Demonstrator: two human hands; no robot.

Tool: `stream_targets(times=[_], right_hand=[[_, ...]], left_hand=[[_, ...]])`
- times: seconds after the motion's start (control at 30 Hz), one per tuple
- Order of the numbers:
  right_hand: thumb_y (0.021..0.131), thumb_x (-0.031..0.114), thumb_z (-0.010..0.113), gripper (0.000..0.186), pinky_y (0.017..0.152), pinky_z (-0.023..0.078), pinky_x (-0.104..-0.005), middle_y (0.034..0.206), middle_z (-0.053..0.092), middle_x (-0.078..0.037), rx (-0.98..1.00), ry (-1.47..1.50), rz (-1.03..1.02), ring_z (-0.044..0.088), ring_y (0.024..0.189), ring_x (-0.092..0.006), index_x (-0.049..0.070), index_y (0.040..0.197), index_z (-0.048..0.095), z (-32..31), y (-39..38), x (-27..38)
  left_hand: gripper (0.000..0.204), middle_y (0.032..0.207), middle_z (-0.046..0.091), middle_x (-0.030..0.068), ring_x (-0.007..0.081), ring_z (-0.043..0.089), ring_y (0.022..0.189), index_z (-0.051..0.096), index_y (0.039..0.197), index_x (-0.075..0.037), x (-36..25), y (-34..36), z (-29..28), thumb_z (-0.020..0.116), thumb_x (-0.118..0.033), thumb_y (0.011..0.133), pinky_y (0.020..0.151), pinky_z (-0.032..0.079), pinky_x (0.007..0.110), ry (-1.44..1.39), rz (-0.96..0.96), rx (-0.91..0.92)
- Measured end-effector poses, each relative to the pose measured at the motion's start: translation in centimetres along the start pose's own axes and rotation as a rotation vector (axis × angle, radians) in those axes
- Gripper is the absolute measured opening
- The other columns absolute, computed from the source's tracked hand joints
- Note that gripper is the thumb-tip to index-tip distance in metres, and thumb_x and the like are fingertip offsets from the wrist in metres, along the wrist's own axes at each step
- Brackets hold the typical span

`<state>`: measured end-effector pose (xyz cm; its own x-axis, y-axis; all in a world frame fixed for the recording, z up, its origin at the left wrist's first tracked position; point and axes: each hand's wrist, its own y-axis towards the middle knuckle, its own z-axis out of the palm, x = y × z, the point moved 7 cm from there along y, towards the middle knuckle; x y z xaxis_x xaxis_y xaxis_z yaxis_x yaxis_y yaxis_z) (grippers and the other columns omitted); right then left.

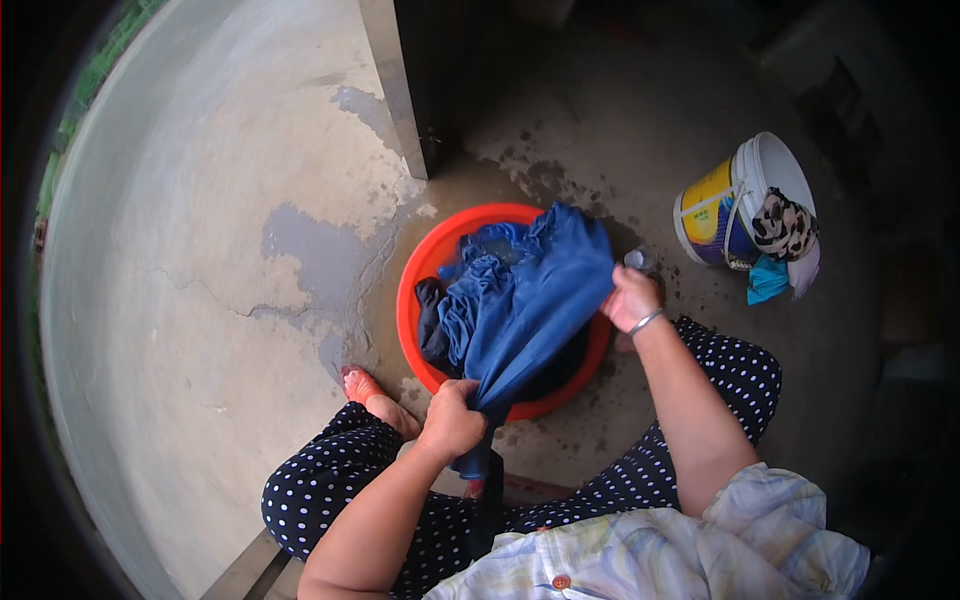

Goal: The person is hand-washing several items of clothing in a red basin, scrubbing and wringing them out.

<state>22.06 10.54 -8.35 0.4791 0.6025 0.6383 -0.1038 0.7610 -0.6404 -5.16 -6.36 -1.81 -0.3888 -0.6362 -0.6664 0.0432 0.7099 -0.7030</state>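
Observation:
A wet blue garment [540,310] is stretched between my two hands over a red-orange basin [412,335]. My left hand [452,425] is closed around its near end, just outside the basin's near rim, and a bit of the cloth hangs below the fist. At the basin's right rim, my right hand [632,298] grips the garment's edge; a silver bangle [646,322] circles that wrist. The rest of the blue cloth lies bunched in the basin, with a dark piece of cloth [431,318] by the left wall. What lies under the cloth is hidden.
A white bucket [742,200] with a yellow and blue label stands tilted at the right, patterned and turquoise cloths hanging over its rim. A post [393,90] rises beyond the basin. The concrete floor [200,250] has wet patches. My knees flank the basin.

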Motion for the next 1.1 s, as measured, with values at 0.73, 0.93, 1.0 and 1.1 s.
stream_targets(times=[0.73, 0.93, 1.0, 1.1], right_hand=[[0.066, 0.003, 0.052, 0.010, 0.068, 0.044, -0.0271, 0.077, 0.061, -0.008, 0.535, -0.969, -0.515, 0.055, 0.068, -0.0168, -0.004, 0.070, 0.058, 12.8, -8.3, 6.0], [0.076, 0.010, 0.051, 0.011, 0.058, 0.041, -0.0218, 0.064, 0.054, 0.000, 0.488, -0.283, -0.367, 0.052, 0.063, -0.0081, 0.002, 0.070, 0.057, 14.8, -9.9, 8.9], [0.077, 0.009, 0.051, 0.011, 0.061, 0.044, -0.0226, 0.067, 0.057, -0.001, 0.378, -0.156, -0.214, 0.054, 0.065, -0.0081, 0.003, 0.071, 0.057, 14.5, -8.8, 9.5], [0.079, 0.012, 0.056, 0.010, 0.062, 0.045, -0.0231, 0.071, 0.059, -0.001, 0.246, -0.296, -0.247, 0.055, 0.064, -0.0090, 0.004, 0.073, 0.057, 11.5, -4.5, 9.4]], left_hand=[[0.023, 0.101, 0.059, 0.0140, 0.0328, 0.056, 0.092, 0.066, 0.084, -0.004, -2.0, 1.0, -4.4, 0.057, -0.002, 0.063, 0.079, 0.047, 0.038, 0.560, 0.377, -0.361], [0.017, 0.068, 0.060, 0.0047, 0.0179, 0.058, 0.061, 0.060, 0.075, -0.001, -2.2, 2.1, -5.5, 0.047, 0.000, 0.064, 0.061, 0.046, 0.028, -0.183, 0.301, -0.186], [0.024, 0.072, 0.058, 0.0037, 0.0143, 0.056, 0.065, 0.058, 0.083, -0.001, -2.4, 1.6, -3.0, 0.044, 0.002, 0.064, 0.059, 0.046, 0.026, -0.931, 0.223, 0.146], [0.035, 0.087, 0.059, 0.0097, 0.0191, 0.059, 0.072, 0.052, 0.099, 0.000, -3.2, 0.7, -0.8, 0.051, 0.002, 0.065, 0.065, 0.052, 0.032, -1.177, 0.082, 0.276]])
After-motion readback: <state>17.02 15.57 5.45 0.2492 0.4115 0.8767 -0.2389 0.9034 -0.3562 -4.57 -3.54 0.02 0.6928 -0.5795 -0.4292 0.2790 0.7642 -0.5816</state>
